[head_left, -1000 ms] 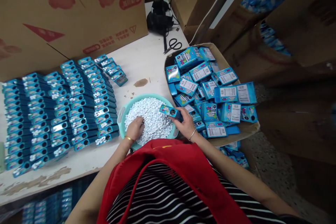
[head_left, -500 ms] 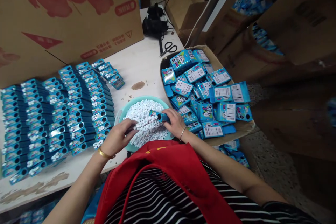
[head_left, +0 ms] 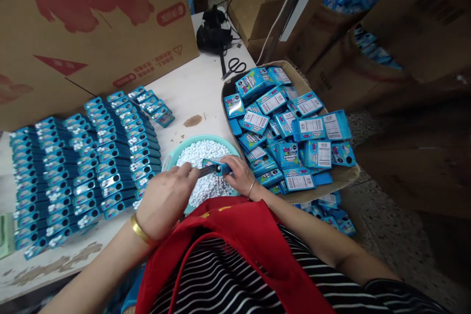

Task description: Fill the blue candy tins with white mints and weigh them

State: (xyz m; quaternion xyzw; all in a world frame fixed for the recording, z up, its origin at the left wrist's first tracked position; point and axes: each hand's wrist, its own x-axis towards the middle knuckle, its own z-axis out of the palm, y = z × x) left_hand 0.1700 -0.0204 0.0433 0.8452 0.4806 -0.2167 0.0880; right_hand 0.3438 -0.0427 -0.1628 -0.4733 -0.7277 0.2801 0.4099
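My right hand (head_left: 238,175) grips a small blue printed candy box (head_left: 212,162) above a turquoise basin (head_left: 170,161). My left hand (head_left: 172,194) is wrapped round a narrow, dark grey scoop-like tool (head_left: 206,171). The tool's tip meets the box's end, where a few white pieces show; its handle end is hidden in my fist. Small white candies (head_left: 206,149) fill the basin beneath both hands.
Rows of blue boxes (head_left: 106,157) with white candies at their ends stand on the left of the white table (head_left: 187,88). A carton (head_left: 344,181) heaped with blue boxes is at right. Scissors (head_left: 234,66) and a black device (head_left: 213,32) lie behind. A large cardboard box (head_left: 110,19) stands at back left.
My left hand has risen from the candies and turned over, bringing the dark tool to the box. The right hand keeps hold of the box, shifted slightly left. The view has moved a little.
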